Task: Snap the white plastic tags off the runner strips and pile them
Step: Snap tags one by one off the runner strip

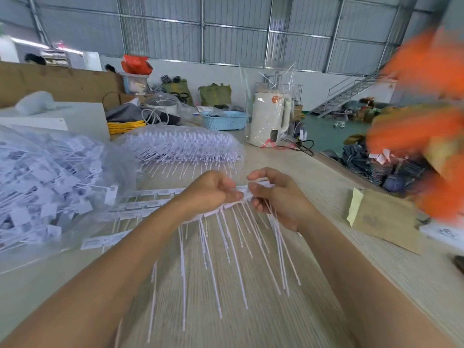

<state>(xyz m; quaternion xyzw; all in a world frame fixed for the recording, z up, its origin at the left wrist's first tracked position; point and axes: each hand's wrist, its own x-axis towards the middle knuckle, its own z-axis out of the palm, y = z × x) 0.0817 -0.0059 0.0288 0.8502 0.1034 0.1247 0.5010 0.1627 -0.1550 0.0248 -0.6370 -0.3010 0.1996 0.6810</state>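
Both hands hold one runner strip (221, 209) of white plastic tags just above the desk (326, 187). The left hand (213, 192) curls around its head bar; the right hand (273, 194) pinches the bar's end just beside it, the thin tails hanging toward the person. Left of the left hand sits a clear bag of loose tags (50, 182); beyond both hands lies a stack of unbroken strips (185, 146).
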